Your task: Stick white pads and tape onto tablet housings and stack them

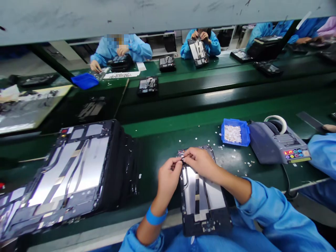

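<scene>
In front of me an opened tablet housing [215, 199], with a silvery plate, dark ribbon cables and a black frame, overhangs the table's near edge. My left hand [169, 176] and my right hand [201, 162] meet over its far left corner. Thumb and fingers of both are pinched close together there. Whatever lies between the fingertips is too small and covered to make out. A blue band [156, 216] circles my left wrist.
A tall stack of tablet housings [73, 168] stands to the left. On the right are a blue tray [236, 130] of small white pieces and a grey tape dispenser [278, 143]. White scraps litter the green table [157, 150]. Co-workers sit opposite; another person's sleeve [322, 154] is at right.
</scene>
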The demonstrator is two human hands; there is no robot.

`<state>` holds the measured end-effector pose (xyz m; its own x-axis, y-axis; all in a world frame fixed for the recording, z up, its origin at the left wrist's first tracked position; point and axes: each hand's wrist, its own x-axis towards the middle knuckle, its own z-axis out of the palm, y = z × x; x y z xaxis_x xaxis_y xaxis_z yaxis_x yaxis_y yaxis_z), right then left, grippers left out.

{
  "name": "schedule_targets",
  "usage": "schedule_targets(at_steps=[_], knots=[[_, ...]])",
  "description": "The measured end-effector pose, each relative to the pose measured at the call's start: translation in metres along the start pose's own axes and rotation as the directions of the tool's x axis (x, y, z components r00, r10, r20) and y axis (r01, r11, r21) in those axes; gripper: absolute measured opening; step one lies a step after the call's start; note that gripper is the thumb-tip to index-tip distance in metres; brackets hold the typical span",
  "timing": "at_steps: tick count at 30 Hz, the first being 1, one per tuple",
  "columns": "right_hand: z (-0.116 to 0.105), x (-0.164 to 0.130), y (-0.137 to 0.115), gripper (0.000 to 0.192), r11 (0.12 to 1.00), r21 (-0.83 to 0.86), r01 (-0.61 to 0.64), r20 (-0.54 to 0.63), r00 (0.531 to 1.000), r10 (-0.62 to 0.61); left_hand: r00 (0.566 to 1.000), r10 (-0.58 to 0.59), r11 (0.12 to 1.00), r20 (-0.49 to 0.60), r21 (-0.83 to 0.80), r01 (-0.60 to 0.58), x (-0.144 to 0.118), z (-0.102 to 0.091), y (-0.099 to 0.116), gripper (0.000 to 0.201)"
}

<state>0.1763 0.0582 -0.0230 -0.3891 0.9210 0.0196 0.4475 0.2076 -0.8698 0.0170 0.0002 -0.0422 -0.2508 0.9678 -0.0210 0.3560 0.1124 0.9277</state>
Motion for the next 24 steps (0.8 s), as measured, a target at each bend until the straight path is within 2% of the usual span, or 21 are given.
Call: schedule_targets(at_steps=[2, 5, 9, 12, 17, 20, 24], knots=[[0.005, -0.005, 0.001, 0.006, 0.980, -0.186, 0.072, -0.071, 0.994, -0.087, 0.999, -0.029, 0.999, -0.014, -0.033, 0.028, 0.000, 0.002, 0.002, 0.023], [0.012, -0.014, 0.006, 0.011, 0.900, -0.387, 0.202, -0.073, 0.966, -0.248, 0.999, -0.019, 0.999, -0.036, -0.031, 0.018, -0.002, 0.002, 0.002, 0.020], [0.015, -0.019, 0.013, 0.016, 0.852, -0.436, 0.288, -0.065, 0.935, -0.350, 0.998, 0.049, 0.998, -0.048, 0.052, -0.047, -0.008, 0.002, -0.002, 0.016], [0.014, -0.018, 0.015, 0.014, 0.854, -0.421, 0.307, -0.059, 0.930, -0.364, 0.985, 0.168, 0.974, -0.049, 0.161, -0.158, -0.011, 0.000, -0.003, 0.012], [0.012, -0.015, 0.011, 0.013, 0.822, -0.521, 0.229, -0.085, 0.945, -0.317, 0.890, 0.456, 0.831, -0.001, 0.360, -0.425, -0.010, 0.000, 0.001, 0.014], [0.013, -0.015, 0.009, 0.013, 0.785, -0.592, 0.182, -0.125, 0.942, -0.313, 0.846, 0.533, 0.760, 0.030, 0.423, -0.494, -0.009, 0.001, 0.003, 0.014], [0.014, -0.017, 0.010, 0.015, 0.721, -0.663, 0.203, -0.148, 0.908, -0.391, 0.812, 0.581, 0.694, 0.059, 0.485, -0.532, -0.007, 0.002, 0.003, 0.014]])
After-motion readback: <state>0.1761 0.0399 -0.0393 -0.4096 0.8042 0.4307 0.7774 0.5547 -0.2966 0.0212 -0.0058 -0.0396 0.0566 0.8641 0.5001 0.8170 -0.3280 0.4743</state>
